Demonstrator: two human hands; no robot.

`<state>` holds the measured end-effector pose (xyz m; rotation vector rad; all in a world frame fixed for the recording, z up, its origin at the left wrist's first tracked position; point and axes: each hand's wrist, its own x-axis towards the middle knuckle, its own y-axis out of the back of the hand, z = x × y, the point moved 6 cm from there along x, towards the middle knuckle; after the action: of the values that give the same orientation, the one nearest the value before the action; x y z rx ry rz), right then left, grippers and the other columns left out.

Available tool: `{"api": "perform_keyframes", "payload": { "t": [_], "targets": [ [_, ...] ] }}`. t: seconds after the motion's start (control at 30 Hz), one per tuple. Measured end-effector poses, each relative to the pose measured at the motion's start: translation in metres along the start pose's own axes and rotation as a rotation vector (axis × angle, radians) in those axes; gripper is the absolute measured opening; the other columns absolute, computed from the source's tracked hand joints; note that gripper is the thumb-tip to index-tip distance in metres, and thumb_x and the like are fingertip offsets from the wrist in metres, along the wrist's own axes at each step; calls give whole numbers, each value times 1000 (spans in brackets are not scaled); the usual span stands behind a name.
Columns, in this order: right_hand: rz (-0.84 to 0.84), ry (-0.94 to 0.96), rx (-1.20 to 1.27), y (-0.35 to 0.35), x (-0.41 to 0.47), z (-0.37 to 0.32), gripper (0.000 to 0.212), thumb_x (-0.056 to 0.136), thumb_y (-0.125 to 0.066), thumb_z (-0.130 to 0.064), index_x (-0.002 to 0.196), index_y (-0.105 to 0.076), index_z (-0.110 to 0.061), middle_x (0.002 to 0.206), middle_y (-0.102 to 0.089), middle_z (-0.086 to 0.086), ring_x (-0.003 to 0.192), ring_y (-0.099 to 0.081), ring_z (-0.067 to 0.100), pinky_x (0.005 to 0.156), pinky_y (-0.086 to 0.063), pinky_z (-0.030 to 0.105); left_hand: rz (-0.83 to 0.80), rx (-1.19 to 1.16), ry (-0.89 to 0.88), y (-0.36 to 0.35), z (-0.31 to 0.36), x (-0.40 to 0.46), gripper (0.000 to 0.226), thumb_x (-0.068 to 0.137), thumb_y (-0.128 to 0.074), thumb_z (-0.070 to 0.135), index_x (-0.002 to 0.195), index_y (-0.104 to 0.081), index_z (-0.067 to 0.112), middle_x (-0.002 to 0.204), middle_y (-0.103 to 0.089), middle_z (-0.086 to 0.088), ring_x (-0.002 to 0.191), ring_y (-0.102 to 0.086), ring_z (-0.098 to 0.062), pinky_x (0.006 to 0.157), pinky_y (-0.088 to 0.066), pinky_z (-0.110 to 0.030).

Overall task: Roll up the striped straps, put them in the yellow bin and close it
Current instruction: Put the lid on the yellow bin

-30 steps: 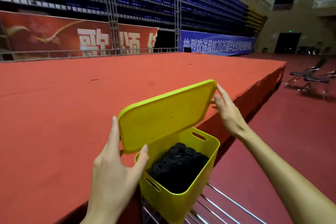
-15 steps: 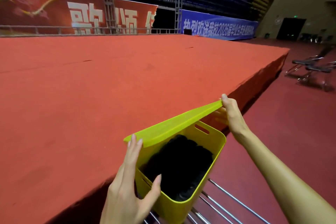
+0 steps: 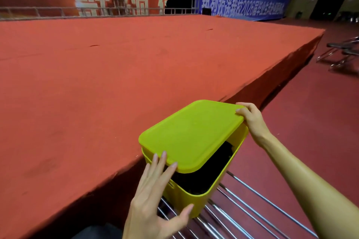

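Yellow bin [image 3: 211, 194] on a wire rack [image 3: 242, 207], against the edge of the red stage [image 3: 116, 83]. Yellow lid [image 3: 192, 136] laid askew over it, near corner uncovered, dark rolled straps [image 3: 204, 176] visible inside. Right hand [image 3: 250, 120] pinching the lid's far corner. Left hand [image 3: 155, 196] spread, straight fingertips touching the lid's near edge.

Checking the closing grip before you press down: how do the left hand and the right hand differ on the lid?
The left hand lies at the near corner of the yellow lid, fingers straight and touching its edge; the right hand curls round the far corner, pinching it. The left hand is low beside the yellow bin; the right hand is higher. Both touch the lid, which is not yet seated.
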<state>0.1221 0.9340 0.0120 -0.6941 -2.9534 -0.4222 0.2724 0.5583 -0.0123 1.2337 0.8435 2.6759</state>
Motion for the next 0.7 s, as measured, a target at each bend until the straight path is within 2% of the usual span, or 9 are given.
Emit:
{"api": "perform_keyframes", "payload": {
  "t": [0.1, 0.23, 0.37, 0.47, 0.53, 0.63, 0.7],
  "targets": [
    [23, -17, -33, 3, -4, 7, 54, 75, -68, -39, 125, -66, -19, 118, -64, 1, 98, -60, 11, 80, -46, 28, 24, -10, 19, -3, -1, -3, 82, 85, -84, 52, 153, -57, 14, 167, -48, -3, 156, -42, -27, 124, -36, -57],
    [31, -22, -62, 6, -10, 14, 53, 77, -70, -31, 128, -64, -17, 119, -64, 0, 99, -60, 11, 80, -48, 29, 76, 5, 55, -3, -4, -2, 79, 85, -83, 52, 150, -60, 13, 159, -57, 1, 150, -51, -20, 119, -44, -64],
    [34, -36, -50, 11, -16, 21, 50, 78, -71, -22, 127, -65, -14, 107, -65, -5, 90, -61, 6, 76, -48, 26, 130, 15, 78, -4, -4, -3, 76, 83, -84, 52, 144, -65, 11, 148, -66, 5, 140, -61, -10, 112, -49, -65],
    [-13, -48, -63, 10, -18, 30, 31, 91, -69, 1, 119, -70, -14, 91, -68, 1, 79, -59, 12, 72, -45, 28, 147, 34, 101, -6, -3, -3, 73, 84, -82, 53, 143, -66, 12, 144, -68, 6, 137, -59, 1, 112, -50, -63],
    [-26, -35, -106, 9, -20, 31, 33, 95, -66, 4, 122, -70, -14, 91, -70, 2, 77, -60, 13, 72, -46, 27, 169, 45, 117, -6, 0, -1, 71, 85, -79, 54, 141, -68, 10, 142, -68, 6, 140, -49, 13, 115, -48, -63],
    [-7, -30, -110, 13, -18, 34, 39, 100, -62, 0, 134, -67, -18, 107, -74, 2, 87, -66, 15, 84, -54, 36, 189, 72, 113, -5, 3, 7, 68, 85, -77, 54, 137, -71, 10, 140, -69, 6, 142, -37, 23, 117, -42, -60],
    [-5, -31, -150, 18, -13, 38, 37, 102, -61, -7, 135, -71, -21, 118, -75, 2, 99, -69, 19, 97, -58, 45, 178, 99, 103, -5, 0, 14, 65, 87, -77, 57, 137, -71, 15, 143, -69, 6, 140, -50, 11, 119, -45, -58]
  ]
}}
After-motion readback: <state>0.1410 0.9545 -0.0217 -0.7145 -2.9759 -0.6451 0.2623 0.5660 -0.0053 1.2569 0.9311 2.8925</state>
